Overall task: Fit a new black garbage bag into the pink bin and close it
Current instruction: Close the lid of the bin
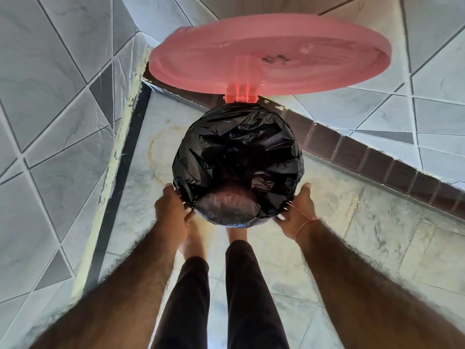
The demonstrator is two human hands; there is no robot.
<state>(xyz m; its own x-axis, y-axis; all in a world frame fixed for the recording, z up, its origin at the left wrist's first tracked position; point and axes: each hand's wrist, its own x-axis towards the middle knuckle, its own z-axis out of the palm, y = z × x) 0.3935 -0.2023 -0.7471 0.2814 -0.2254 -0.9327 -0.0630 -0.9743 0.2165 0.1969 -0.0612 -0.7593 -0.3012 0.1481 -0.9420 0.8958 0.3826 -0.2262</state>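
Soft, even daylight fills the scene, bright enough to show the veining of the tiled floor (377,222) without harsh contrast. The pink lid (271,54) glows slightly, with small specular glints on its underside. The black garbage bag (239,159) carries scattered glossy highlights along its creases, while its centre falls to near-black with little detail. A pale warm glare lies on the floor near the feet. Shadows are faint and diffuse. Wide-angle distortion bends the wall tiles (50,96) and grout lines strongly towards the edges. The forearms at the bottom look stretched and slightly soft, and the corners lose sharpness.
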